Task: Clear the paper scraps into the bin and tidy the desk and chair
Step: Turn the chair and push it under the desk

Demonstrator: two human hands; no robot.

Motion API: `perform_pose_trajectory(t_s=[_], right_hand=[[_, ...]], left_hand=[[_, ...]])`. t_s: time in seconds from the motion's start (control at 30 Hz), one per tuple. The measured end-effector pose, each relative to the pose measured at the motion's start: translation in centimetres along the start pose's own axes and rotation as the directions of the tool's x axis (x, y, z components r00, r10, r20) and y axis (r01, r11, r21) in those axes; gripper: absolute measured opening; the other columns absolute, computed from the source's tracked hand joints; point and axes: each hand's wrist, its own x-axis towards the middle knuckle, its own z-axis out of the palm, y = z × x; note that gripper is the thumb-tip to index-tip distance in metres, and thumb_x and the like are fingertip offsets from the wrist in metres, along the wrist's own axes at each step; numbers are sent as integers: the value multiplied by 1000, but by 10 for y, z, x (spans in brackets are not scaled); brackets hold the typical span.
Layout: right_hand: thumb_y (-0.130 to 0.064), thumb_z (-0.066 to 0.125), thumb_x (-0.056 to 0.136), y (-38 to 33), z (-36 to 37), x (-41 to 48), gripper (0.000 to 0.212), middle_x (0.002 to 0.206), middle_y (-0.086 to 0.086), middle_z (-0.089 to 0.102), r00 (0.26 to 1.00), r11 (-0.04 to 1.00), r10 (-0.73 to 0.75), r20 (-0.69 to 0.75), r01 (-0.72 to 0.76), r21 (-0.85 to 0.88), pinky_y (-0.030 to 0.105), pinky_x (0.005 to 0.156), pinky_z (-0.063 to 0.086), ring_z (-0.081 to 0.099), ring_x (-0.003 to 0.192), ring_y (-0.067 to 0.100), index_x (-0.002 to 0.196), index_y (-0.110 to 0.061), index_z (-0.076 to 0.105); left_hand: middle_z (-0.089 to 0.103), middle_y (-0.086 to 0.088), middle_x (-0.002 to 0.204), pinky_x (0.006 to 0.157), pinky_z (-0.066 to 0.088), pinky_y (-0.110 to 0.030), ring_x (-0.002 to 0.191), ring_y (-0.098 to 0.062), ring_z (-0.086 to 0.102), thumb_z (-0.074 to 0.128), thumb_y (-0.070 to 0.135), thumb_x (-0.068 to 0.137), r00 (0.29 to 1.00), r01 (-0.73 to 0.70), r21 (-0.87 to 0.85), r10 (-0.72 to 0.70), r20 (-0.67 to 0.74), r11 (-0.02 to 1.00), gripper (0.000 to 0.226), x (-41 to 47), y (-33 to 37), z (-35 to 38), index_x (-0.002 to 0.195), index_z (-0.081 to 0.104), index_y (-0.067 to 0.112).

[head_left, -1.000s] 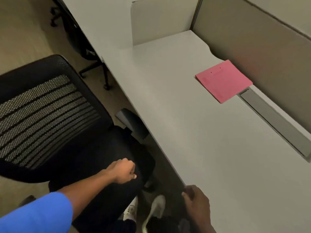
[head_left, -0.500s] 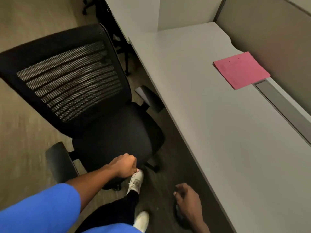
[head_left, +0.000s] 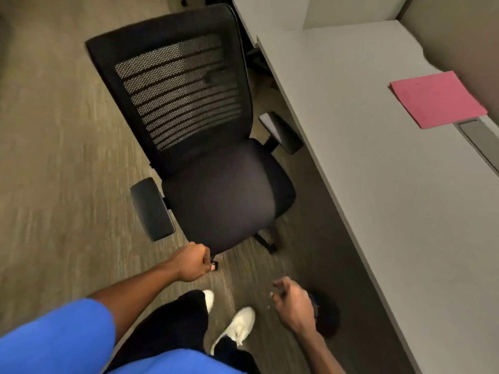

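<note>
The black mesh-back office chair [head_left: 221, 195] stands on the floor left of the grey desk [head_left: 405, 211], turned partly away from it. My left hand [head_left: 193, 263] is a closed fist at the seat's front edge, touching it; a small pale bit shows by its fingers. My right hand [head_left: 293, 303] hangs low with fingers curled in, blurred, beside a dark round object [head_left: 328, 318] on the floor by the desk. Two tiny white specks [head_left: 270, 294] show at its fingertips. I cannot tell what either fist holds.
A pink folder [head_left: 437, 99] lies on the desk at the far right, next to a grey cable cover [head_left: 480, 139]. My white shoes [head_left: 237, 327] stand between chair and desk. Grey partition panels [head_left: 459, 31] back the desk. Another chair's base shows far behind.
The view has pulled back and up, so the whole chair now shows, farther from the desk. My left fist stays at the seat front. My right hand dropped from the desk edge toward the floor.
</note>
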Motion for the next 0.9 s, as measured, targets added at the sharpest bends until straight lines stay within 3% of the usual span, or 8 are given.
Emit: perform_pose_trajectory(t_s=[0.17,0.33,0.53,0.7,0.8,0.9], right_hand=[[-39,63,94,-49,35,-6,21,118,-5,74,997,992,-63,50,68,-103,34,88,54,71,113,22,112,-28,65],[-28,57,93,-111,66,3,18,119,-6,72,990,981,-119,69,128,-145,38,87,58,70,110,23,109,-24,64],[-26,55,93,-205,106,27,26,121,1,72,989,983,-147,2,147,-113,40,86,57,70,113,29,116,-26,65],[-28,59,94,-277,149,48,29,121,0,68,990,988,-138,-17,137,-73,40,90,58,68,113,26,124,-28,63],[-29,60,95,-315,173,56,45,134,4,58,985,981,-167,-38,162,-109,45,97,56,59,125,29,139,-24,55],[-28,61,97,-348,193,62,63,156,8,43,981,968,-189,-40,180,-173,49,110,52,44,143,29,156,-19,40]], left_hand=[[80,-5,101,89,60,-40,98,-25,74,72,39,97,997,50,-39,-52,-58,998,26,-19,-49,-24,99,78,15],[79,-2,97,84,56,-36,95,-23,73,73,42,97,988,56,-82,-67,-136,995,26,-26,-110,-63,95,77,16],[77,-1,93,86,59,-40,90,-22,73,75,36,98,979,9,-101,-29,-200,995,20,-15,-192,-138,92,75,17],[74,0,85,81,56,-34,87,-23,74,76,27,98,960,-51,-136,11,-281,989,17,16,-255,-218,93,79,11],[79,-7,93,94,62,-46,92,-27,77,77,26,98,949,-69,-145,21,-315,987,19,33,-276,-264,93,78,8],[80,-12,102,96,61,-46,100,-31,77,79,28,96,926,-99,-198,17,-376,975,22,54,-285,-304,101,79,6]])
